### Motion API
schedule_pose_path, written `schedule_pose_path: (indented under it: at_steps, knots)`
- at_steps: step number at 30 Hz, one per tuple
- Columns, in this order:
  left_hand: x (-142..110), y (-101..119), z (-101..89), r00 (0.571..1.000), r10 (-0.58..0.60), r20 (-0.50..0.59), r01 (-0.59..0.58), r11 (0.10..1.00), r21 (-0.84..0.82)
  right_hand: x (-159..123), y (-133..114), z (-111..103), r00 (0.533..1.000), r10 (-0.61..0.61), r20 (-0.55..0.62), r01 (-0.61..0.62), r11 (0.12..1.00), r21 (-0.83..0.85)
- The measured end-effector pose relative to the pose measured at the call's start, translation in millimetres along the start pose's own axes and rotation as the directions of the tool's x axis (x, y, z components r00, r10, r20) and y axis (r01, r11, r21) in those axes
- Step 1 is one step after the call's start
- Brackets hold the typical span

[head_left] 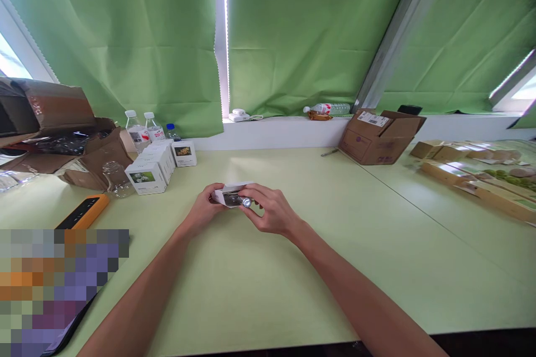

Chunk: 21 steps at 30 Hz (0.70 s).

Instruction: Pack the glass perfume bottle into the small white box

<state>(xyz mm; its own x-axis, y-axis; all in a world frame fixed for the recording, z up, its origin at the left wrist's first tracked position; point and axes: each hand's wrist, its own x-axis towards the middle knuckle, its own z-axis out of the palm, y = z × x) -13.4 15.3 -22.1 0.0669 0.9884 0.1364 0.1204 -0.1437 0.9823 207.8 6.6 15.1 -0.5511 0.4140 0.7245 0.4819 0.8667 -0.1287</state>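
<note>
Near the middle of the table, my left hand (204,204) is wrapped around a small white carton (218,196) lying on its side. The carton's end toward the right is open and looks dark inside. At that end my right hand (274,211) pinches a small object with a shiny silver round end (246,202). Part of this object appears to be within the carton, and my fingers cover some of it, so its kind is unclear. Both hands are just above the pale green tabletop (251,290).
White cartons (146,177) stand in a row at the left, beside clear plastic bottles (136,131) and an open cardboard box (96,156). An orange power strip (86,213) lies closer. Another cardboard box (368,142) sits back right, with long wooden-looking boxes (477,184) beyond.
</note>
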Motion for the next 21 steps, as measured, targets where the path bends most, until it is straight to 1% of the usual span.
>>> schedule_pose_path:
  at_steps: [3, 10, 17, 21]
  knots:
    - [0.9, -0.2, -0.3, 0.999, -0.017, 0.035, 0.018, 1.000, -0.014, 0.2, -0.7, 0.2, 1.000, 0.009, 0.009, -0.009, 1.000, -0.005]
    - [-0.9, 2.8, -0.6, 0.999, -0.015, 0.043, 0.017, 0.999, -0.030, -1.1, -0.3, 2.2, 0.999, 0.023, 0.042, -0.022, 1.000, -0.022]
    - [0.3, 1.9, -0.3, 0.999, -0.031, 0.042, 0.032, 0.999, -0.022, -1.2, 0.7, 3.7, 1.000, 0.018, 0.021, -0.018, 1.000, -0.011]
    - [1.2, 0.9, -0.4, 0.998, -0.038, 0.054, 0.040, 0.999, -0.031, -0.9, -0.2, 3.7, 0.999, 0.033, 0.033, -0.033, 0.999, 0.005]
